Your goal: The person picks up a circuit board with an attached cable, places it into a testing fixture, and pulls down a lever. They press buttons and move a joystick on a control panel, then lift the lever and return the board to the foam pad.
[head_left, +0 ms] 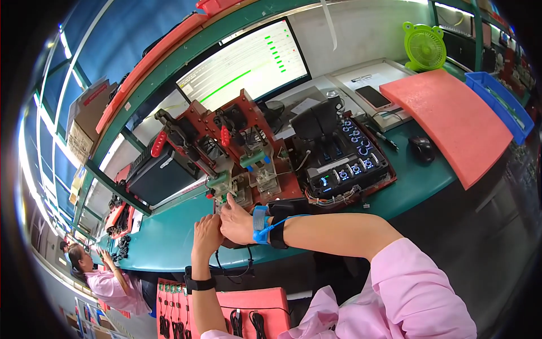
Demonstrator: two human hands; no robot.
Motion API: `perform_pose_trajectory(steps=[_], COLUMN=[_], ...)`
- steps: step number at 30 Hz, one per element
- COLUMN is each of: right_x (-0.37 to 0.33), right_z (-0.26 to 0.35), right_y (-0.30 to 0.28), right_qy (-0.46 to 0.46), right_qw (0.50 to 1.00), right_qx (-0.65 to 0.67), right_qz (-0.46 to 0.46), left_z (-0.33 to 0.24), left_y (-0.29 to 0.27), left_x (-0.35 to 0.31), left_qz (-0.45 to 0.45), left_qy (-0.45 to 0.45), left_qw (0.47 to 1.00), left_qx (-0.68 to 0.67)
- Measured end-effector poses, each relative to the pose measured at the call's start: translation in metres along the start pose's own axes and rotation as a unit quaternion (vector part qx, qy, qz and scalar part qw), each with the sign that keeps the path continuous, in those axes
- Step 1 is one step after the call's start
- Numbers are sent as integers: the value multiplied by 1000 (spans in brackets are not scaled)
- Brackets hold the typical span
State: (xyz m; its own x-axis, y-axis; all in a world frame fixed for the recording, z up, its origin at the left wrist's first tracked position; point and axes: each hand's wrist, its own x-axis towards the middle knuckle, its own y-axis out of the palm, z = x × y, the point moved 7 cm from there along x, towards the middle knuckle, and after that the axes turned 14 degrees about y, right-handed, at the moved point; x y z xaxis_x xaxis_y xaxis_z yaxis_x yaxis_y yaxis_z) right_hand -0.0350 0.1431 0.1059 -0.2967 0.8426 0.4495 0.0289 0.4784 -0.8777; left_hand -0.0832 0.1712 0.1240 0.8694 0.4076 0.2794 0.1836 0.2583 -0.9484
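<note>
A blue wrist strap (260,224) trails a blue cord (285,219); 1 black band (278,233) sits beside the strap, a 2nd black band (202,284) lower left of it, pink sleeves (415,279) lower right.

Green fan (424,47) up back, blue bin (523,131) off to the right. Mouse (420,150) is sitting right by the foam (456,121).

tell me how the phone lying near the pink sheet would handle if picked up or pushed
The phone will probably feel stiff, being a thin, flat slab. Its smooth, dark front suggests it could be slippery and might crack if dropped. Since it lies flat, a push would likely slide it rather than roll or tip it.
</note>
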Motion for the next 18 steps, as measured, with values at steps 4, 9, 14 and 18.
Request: perform_pose_trajectory(steps=[4,9,14,18], right_x=[5,7,15,25], right_z=[-5,-5,1,8], right_y=[-3,-12,-9,-1], right_qy=[-3,13,15,-7], right_qw=[1000,996,990,993], right_qx=[28,67,39,42], right_qz=[4,-65,-137,-110], left_z=[2,14,30,40], left_y=[-1,6,12,4], left_x=[7,0,-13,-14], left_qz=[9,47,-15,-39], left_qy=[34,-40,-96,-144], left_qw=[999,998,995,984], left_qx=[-41,3,0,-100])
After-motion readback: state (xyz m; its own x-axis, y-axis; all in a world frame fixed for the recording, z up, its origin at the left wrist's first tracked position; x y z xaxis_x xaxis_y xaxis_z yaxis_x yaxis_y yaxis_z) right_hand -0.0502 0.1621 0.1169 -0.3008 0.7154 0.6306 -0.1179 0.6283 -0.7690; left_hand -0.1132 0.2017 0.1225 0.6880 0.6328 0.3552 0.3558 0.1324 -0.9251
